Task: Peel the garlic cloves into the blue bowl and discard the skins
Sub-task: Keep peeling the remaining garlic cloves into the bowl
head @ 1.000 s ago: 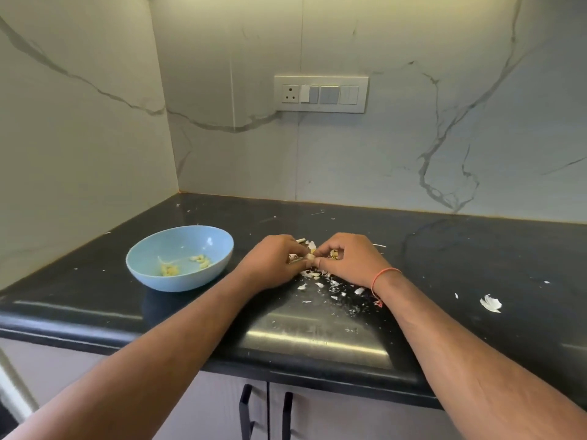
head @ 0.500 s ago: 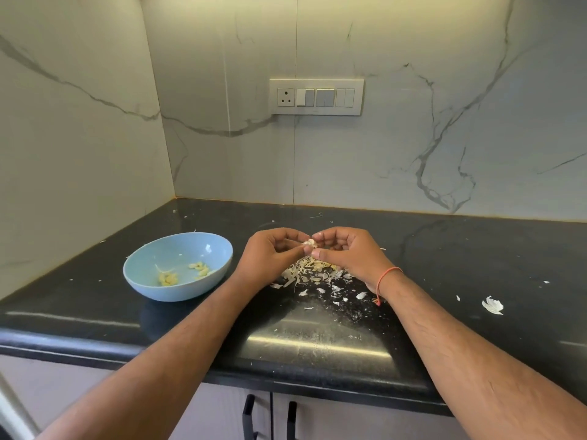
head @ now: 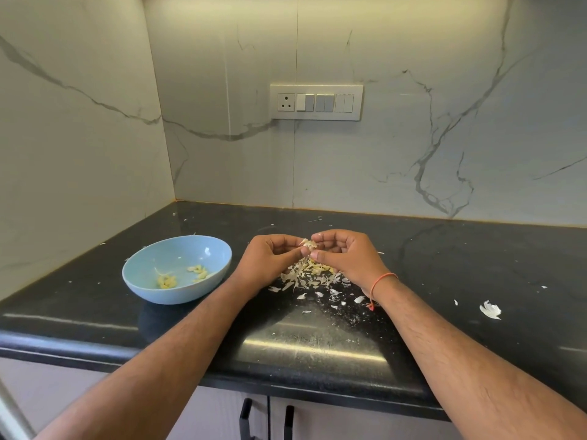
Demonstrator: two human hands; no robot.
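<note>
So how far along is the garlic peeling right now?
Partly done. Peeled cloves already lie in the blue bowl. In hand: the left hand and right hand pinch one garlic clove between them. Left: the pile of skins on the counter is not yet discarded.

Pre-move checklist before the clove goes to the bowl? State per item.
1. Small garlic clove pinched between left hand and right hand: ok.
2. Clove fully peeled: cannot tell, papery skin shows at the fingertips.
3. Round light-blue bowl upright to the left, peeled cloves inside: ok.
4. Path to the bowl over the black stone counter unobstructed: ok.
5. Pile of pale garlic skins discarded: not ok, it lies on the counter.
</note>
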